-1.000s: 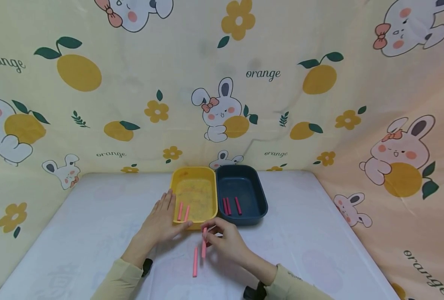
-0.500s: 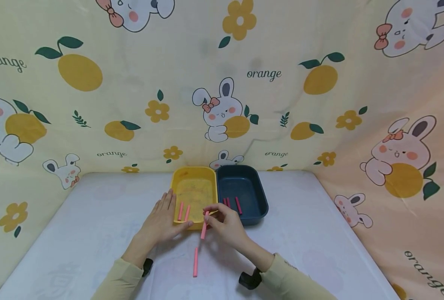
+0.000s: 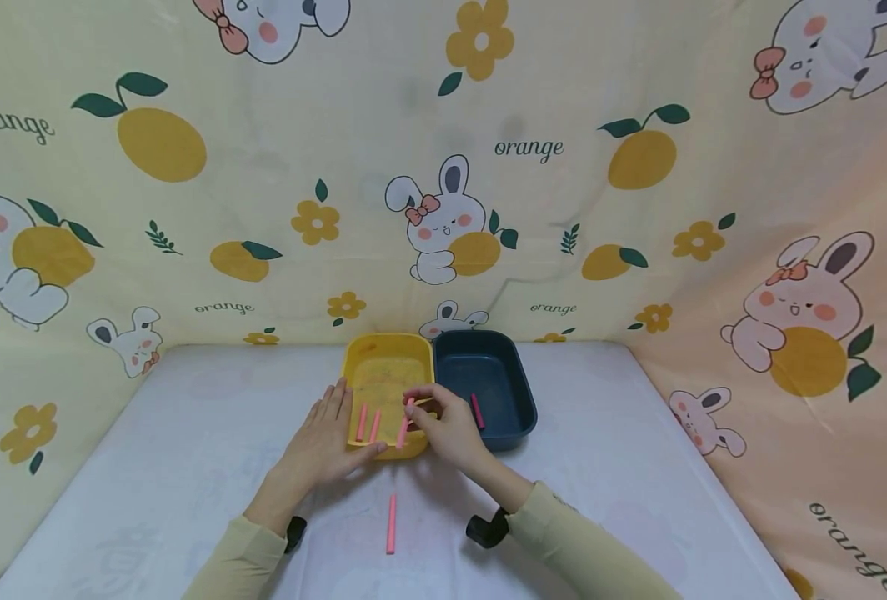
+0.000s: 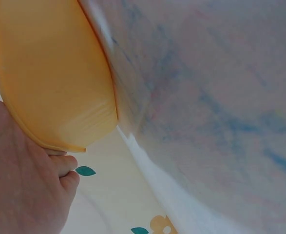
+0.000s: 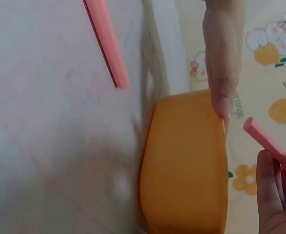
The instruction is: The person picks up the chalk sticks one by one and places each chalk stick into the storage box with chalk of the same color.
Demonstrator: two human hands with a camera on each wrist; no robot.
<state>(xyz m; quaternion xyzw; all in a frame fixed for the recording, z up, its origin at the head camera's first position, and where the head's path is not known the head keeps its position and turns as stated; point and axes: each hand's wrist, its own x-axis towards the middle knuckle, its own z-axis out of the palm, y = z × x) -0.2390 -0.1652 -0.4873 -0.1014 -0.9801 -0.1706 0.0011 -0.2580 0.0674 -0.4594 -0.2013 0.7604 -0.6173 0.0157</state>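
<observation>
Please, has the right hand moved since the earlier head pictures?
Yes. In the head view, the right hand, pinching a pink stick, has moved forward, past the near rim of the yellow tray; its grip is now over the tray.

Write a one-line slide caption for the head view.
Right grip holds a pink stick over the yellow tray; left grip rests against it; another stick lies on the table.
</observation>
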